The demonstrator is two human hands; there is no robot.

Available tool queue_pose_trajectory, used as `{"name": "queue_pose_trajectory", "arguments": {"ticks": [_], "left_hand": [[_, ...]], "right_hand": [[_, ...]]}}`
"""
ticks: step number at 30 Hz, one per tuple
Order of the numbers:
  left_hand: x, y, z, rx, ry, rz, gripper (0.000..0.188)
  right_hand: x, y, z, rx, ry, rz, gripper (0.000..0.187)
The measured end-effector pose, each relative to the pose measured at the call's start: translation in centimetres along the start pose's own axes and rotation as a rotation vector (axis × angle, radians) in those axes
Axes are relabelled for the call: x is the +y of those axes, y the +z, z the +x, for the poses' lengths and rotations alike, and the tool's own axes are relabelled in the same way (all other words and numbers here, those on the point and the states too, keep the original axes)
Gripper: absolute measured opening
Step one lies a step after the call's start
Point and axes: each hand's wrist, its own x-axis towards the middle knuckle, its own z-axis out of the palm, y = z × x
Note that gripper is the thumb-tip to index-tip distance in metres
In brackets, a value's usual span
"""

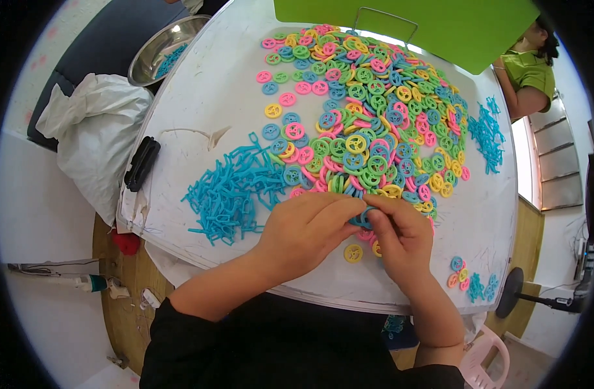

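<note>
My left hand [310, 230] and my right hand [402, 238] meet over the near edge of a large heap of plastic wheels [374, 117] in pink, green, yellow and blue. Between the fingertips of my right hand is a blue plastic wheel [360, 220], partly covered by the fingers. The left thumb and fingers are pinched together against it; whether they hold a further small piece is hidden. Left of the heap lies a pile of blue plastic connector sticks [229, 194]. A single yellow wheel [353, 253] rests just below my hands.
A black case-like object [142, 163] lies at the table's left edge, beside a white sack [96, 136]. Beyond it stands a metal bowl [148, 61] with blue pieces. A green board [407, 26] borders the far side. Another person [527, 78] sits at right, near more blue sticks [487, 136].
</note>
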Motion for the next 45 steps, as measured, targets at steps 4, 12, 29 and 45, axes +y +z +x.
{"name": "queue_pose_trajectory", "arguments": {"ticks": [4,12,29,45], "left_hand": [[-0.2,-0.1,-0.1,-0.056,-0.093,-0.068,0.046],[-0.5,-0.5,-0.5,-0.081,-0.163,-0.206,0.061],[0.5,-0.7,0.1,-0.160,-0.189,-0.059,0.040],[-2.0,-25.0,-10.9,-0.613,-0.777,-0.532,0.024]], "right_hand": [[-0.4,0.3,-0.5,0.047,0.213,0.321,0.027],[-1.8,-1.6,0.7,-0.159,-0.125,-0.013,0.043],[-2.0,-2.8,0.5,-0.347,0.472,0.397,0.037],[-0.6,-1.2,0.6,-0.202,-0.124,-0.167,0.027]]}}
